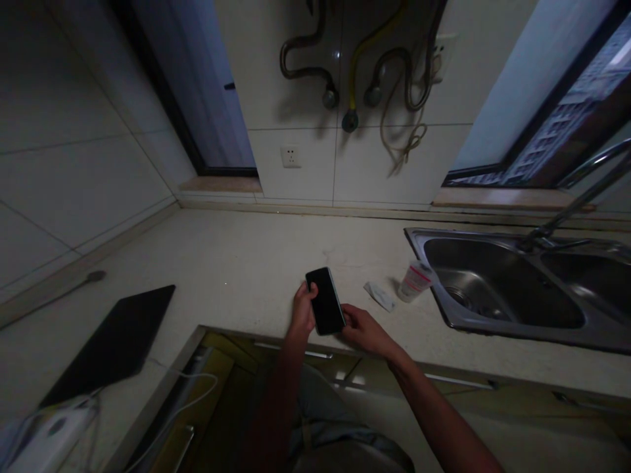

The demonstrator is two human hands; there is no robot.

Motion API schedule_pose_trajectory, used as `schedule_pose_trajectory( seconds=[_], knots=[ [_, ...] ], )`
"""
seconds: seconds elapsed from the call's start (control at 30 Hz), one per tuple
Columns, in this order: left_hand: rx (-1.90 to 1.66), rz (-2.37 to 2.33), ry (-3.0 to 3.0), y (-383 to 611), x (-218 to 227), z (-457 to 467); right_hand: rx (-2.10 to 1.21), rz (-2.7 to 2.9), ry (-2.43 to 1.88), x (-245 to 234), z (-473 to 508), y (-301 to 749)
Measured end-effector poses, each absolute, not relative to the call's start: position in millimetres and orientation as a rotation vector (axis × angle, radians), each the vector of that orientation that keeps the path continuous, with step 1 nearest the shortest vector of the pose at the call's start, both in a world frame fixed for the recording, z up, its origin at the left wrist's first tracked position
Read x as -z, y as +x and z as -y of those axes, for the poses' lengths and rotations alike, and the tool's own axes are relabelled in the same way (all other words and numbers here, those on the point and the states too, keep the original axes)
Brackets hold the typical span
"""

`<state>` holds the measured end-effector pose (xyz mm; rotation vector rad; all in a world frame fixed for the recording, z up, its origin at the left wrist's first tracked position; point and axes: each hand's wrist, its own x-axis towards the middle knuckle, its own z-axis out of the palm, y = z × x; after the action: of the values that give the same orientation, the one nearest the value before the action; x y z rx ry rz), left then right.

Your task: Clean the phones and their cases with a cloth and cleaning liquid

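A black phone (325,300) with a dark screen is held over the front edge of the pale countertop (236,263). My left hand (302,312) grips its left side, thumb on the screen's upper left. My right hand (363,328) holds its lower right corner with the fingers curled. Both forearms reach up from the bottom of the view.
A steel double sink (497,289) with a tap lies at the right. A small white cup (414,280) lies tipped beside it, with a white packet (379,295) close by. A black flat board (116,338) and a white device (49,437) with a cable sit at the left. Hoses hang on the tiled wall.
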<state>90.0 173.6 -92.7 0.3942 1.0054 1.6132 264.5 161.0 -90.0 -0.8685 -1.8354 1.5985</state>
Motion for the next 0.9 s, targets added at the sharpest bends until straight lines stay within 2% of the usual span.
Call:
schedule_pose_trajectory(
  seconds=[0.23,0.57,0.9],
  knots=[
    [-1.601,-0.980,0.388,88,92,-176,-1.409,1.968,-0.949,85,-160,264],
    [-1.572,-0.981,0.388,88,95,-179,-1.637,1.769,-0.897,98,-163,261],
    [-1.559,-1.020,0.413,89,97,-183,-1.630,1.708,-0.895,102,-161,262]
  ],
)
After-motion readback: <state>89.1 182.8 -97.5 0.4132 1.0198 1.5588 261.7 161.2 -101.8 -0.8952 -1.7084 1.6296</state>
